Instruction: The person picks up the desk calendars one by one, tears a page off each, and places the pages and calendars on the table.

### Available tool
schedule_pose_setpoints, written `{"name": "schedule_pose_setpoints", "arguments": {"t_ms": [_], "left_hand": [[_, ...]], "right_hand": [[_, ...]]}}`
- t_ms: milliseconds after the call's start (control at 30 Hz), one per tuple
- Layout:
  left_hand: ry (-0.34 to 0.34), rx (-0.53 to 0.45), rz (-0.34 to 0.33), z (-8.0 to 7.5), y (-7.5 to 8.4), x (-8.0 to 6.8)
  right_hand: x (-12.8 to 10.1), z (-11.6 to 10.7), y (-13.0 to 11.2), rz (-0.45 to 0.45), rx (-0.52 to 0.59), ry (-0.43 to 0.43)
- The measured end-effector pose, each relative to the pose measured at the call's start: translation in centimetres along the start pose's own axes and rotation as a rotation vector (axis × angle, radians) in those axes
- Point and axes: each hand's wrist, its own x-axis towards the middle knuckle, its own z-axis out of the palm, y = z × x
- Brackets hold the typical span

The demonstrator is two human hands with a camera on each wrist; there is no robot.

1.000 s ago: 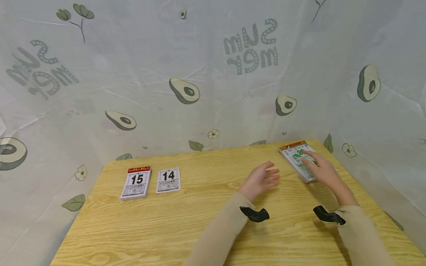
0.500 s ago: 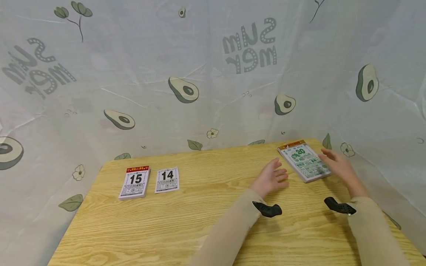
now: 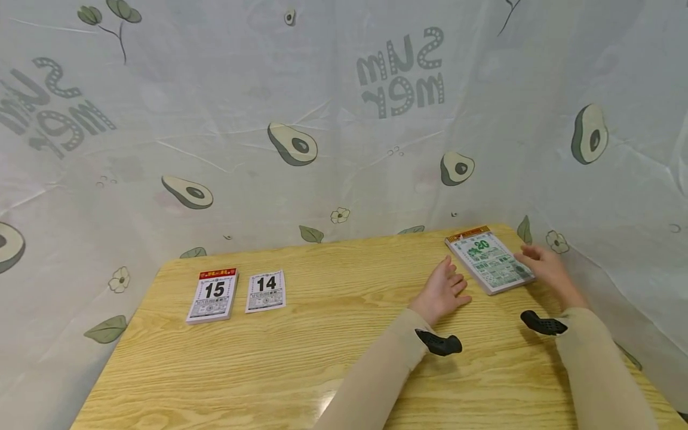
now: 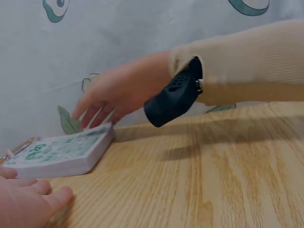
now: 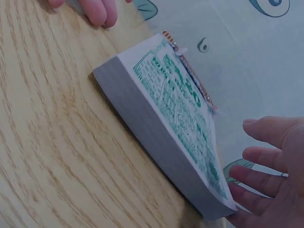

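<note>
**Both hands flank the green calendar pad**

I see the thick tear-off calendar pad (image 3: 490, 262), green print with a 20 on top, lying flat at the table's (image 3: 301, 370) far right corner. My right hand (image 3: 545, 267) hovers at its right edge and my left hand (image 3: 443, 290) rests just left of it; both are relaxed and holding nothing. I judge that grasping comes next: closing in on both edges. Far left lie pads 15 (image 3: 212, 295) and 14 (image 3: 266, 291).
</note>
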Motion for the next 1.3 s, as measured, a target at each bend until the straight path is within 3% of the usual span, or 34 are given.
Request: {"name": "schedule_pose_setpoints", "arguments": {"t_ms": [200, 567, 1067, 1300], "left_hand": [[-0.026, -0.012, -0.010, 0.5, -0.5, 0.0], [-0.028, 0.044, 0.010, 1.0, -1.3, 0.2], [0.046, 0.147, 0.061, 1.4, -1.1, -0.4], [0.083, 0.195, 0.056, 1.8, -0.8, -1.0]], "right_hand": [[0.4, 0.3, 0.4, 0.038, 0.011, -0.034], [-0.1, 1.3, -0.1, 0.058, -0.043, 0.027], [-0.3, 1.9, 0.2, 0.172, -0.017, 0.051], [-0.9, 2.1, 0.1, 0.176, 0.019, 0.055]]}}
